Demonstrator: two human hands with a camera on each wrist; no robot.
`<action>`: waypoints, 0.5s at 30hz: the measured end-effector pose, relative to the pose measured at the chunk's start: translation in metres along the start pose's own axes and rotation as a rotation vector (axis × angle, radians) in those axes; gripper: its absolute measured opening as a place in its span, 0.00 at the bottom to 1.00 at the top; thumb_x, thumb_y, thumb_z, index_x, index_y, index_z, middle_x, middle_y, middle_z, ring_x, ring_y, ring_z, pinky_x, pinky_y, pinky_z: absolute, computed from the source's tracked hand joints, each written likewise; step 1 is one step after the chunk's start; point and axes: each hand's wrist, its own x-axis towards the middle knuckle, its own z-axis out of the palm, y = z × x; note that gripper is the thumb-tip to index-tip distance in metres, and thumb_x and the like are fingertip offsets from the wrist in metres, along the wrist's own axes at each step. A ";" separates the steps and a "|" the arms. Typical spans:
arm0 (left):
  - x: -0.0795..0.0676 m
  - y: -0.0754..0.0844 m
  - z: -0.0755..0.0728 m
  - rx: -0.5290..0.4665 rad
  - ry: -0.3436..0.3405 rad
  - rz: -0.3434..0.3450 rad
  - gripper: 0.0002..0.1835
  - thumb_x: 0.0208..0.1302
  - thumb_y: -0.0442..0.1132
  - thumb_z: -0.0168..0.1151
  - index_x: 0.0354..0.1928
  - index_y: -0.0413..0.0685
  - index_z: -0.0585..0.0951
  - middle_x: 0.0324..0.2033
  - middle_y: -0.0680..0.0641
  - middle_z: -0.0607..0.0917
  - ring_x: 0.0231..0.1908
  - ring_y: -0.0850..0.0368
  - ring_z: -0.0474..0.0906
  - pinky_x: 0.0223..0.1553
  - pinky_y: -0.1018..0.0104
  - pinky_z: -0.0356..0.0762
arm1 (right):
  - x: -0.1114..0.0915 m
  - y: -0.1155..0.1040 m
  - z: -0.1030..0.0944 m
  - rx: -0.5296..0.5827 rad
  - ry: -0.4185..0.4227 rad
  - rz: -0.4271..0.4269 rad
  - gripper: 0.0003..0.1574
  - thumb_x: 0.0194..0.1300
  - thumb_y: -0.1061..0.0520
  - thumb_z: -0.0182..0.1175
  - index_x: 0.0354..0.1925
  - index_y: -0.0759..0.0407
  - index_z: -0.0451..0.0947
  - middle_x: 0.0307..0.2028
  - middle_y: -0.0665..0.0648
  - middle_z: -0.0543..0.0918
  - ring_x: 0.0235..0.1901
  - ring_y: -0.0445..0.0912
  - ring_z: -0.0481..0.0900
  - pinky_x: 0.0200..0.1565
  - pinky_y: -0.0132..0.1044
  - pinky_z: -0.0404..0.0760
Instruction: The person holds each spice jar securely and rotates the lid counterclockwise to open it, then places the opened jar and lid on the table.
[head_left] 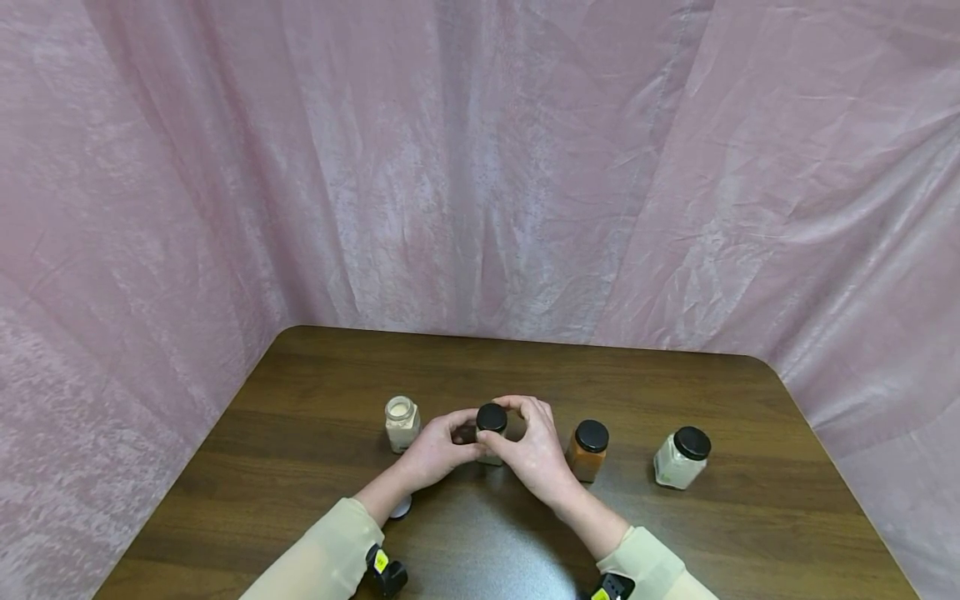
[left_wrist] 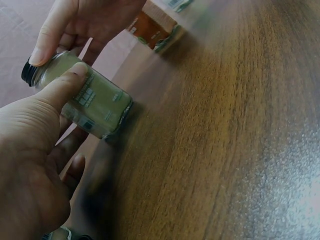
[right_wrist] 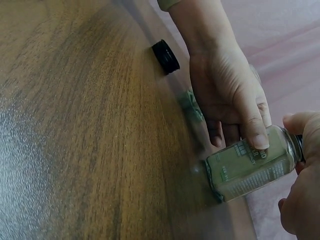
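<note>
A square glass jar [left_wrist: 95, 102] of greenish powder with pale print on its side stands at the middle of the table, between both hands. My left hand [head_left: 437, 450] holds its body, the thumb laid across the printed face in the left wrist view. Up at the top, the fingers and thumb of my right hand [head_left: 536, 450] grip the jar's black lid [head_left: 491, 417]. The lid sits on the jar's neck. In the right wrist view, the jar's base meets the table or lies very near it; I cannot tell which.
Left of the hands is a lidless jar [head_left: 402, 429] of pale powder. A loose black lid [right_wrist: 166, 56] lies on the wooden table [head_left: 337, 367] near my left forearm. To the right stand a lidded orange-powder jar [head_left: 587, 458] and a lidded pale-green jar [head_left: 677, 465]. Pink curtains [head_left: 480, 167] hang behind.
</note>
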 end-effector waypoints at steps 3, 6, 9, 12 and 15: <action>0.000 0.000 0.000 0.004 0.000 0.003 0.27 0.64 0.32 0.72 0.64 0.39 0.78 0.53 0.40 0.85 0.53 0.43 0.82 0.45 0.70 0.79 | 0.000 0.001 0.000 -0.006 0.000 -0.024 0.28 0.57 0.46 0.77 0.55 0.43 0.80 0.55 0.44 0.78 0.62 0.46 0.65 0.60 0.54 0.65; 0.001 0.000 0.001 0.014 0.003 0.012 0.26 0.64 0.33 0.72 0.64 0.39 0.78 0.53 0.40 0.85 0.53 0.43 0.82 0.46 0.68 0.79 | 0.000 0.001 0.001 -0.010 -0.005 -0.042 0.29 0.57 0.48 0.77 0.56 0.45 0.80 0.56 0.44 0.78 0.62 0.46 0.65 0.60 0.54 0.64; 0.001 0.001 0.001 0.020 0.008 0.017 0.26 0.64 0.33 0.72 0.64 0.38 0.78 0.53 0.40 0.85 0.53 0.43 0.81 0.48 0.66 0.79 | 0.000 0.002 0.001 -0.013 -0.016 -0.046 0.29 0.59 0.49 0.76 0.58 0.44 0.80 0.56 0.43 0.78 0.63 0.45 0.64 0.62 0.54 0.64; 0.001 0.001 0.001 0.022 0.011 0.017 0.26 0.63 0.32 0.72 0.64 0.38 0.78 0.52 0.39 0.85 0.53 0.43 0.82 0.49 0.62 0.80 | 0.000 0.001 0.001 -0.016 -0.031 -0.041 0.29 0.60 0.51 0.74 0.60 0.42 0.79 0.58 0.43 0.77 0.64 0.45 0.63 0.63 0.55 0.63; 0.001 0.001 0.001 0.023 0.012 0.015 0.26 0.64 0.32 0.72 0.64 0.38 0.79 0.53 0.40 0.85 0.53 0.44 0.82 0.50 0.57 0.80 | 0.000 0.001 0.001 -0.021 -0.047 -0.028 0.30 0.62 0.52 0.71 0.62 0.42 0.78 0.59 0.44 0.76 0.65 0.45 0.62 0.63 0.56 0.64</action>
